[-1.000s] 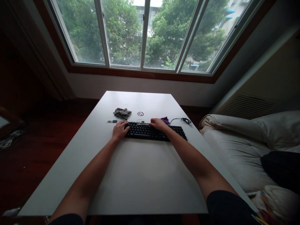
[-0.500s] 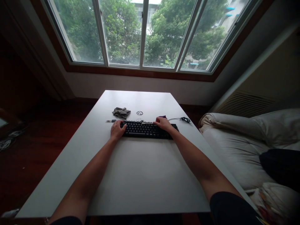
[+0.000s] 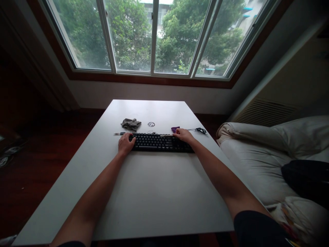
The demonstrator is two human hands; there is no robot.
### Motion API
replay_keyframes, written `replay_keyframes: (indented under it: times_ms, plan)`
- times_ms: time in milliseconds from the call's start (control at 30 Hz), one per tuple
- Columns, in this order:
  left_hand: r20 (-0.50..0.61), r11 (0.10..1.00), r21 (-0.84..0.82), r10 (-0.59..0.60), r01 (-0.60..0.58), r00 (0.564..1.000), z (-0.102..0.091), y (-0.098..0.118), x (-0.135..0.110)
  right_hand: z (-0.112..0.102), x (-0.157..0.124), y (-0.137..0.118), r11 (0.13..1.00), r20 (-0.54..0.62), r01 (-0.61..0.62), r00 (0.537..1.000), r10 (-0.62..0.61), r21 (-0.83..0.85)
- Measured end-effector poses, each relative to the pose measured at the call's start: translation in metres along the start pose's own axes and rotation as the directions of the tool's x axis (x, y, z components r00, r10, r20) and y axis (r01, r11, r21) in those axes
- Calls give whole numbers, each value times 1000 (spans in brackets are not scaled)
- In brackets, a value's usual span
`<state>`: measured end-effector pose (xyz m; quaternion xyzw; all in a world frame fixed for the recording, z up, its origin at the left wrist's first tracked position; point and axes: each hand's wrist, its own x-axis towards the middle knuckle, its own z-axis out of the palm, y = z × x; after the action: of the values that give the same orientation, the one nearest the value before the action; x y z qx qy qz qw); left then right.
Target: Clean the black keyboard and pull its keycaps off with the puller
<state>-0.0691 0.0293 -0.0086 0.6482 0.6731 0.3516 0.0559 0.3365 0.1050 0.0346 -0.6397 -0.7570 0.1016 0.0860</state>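
A black keyboard (image 3: 154, 141) lies flat on the white table (image 3: 159, 192). My left hand (image 3: 125, 143) grips its left end, the thumb near the keys and the fingers around the back corner. Over the right part of the back edge, my right hand (image 3: 184, 134) pinches a thin pale stick-like thing (image 3: 166, 135), which points left along the top row of keys. Its exact kind is too small to make out. Just behind the right hand is a small purple cloth-like thing (image 3: 175, 129), partly hidden.
A crumpled grey cloth (image 3: 131, 124) lies behind the left hand, beside thin metal-tipped items (image 3: 119, 133). A small round thing (image 3: 151, 124) sits behind the keyboard. A bundled black cable (image 3: 200, 130) is at right. A pale sofa (image 3: 254, 161) stands along the table's right side.
My right hand has slid right along the keyboard's back edge with the pale stick, uncovering more of the purple thing. My left hand stays on the left end. The view has shifted slightly.
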Motion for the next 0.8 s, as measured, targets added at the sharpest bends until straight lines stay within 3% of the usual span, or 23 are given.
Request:
replay_keyframes:
  times_ms: [100,200,400,500,600,800]
  plan:
    - [-5,1000,-11,-7,7,1000,1,0,0,-7,-7,27,999,7,-22,1000,22,24]
    - [4,999,-34,3,-2,1000,0,1,0,-9,-11,35,996,17,-35,999,33,82]
    - [46,999,-33,28,-26,999,-2,3,-1,0,-2,0,994,-1,28,1000,-28,110]
    - [43,999,-32,40,-39,998,-2,1,-2,0,-3,-4,997,1,24,1000,-24,77]
    - [40,998,-40,46,-44,998,0,-3,-1,-6,-11,16,998,25,-15,1000,14,65]
    - [41,998,-52,47,-45,998,2,-6,2,-30,-36,92,987,5,-68,998,67,145]
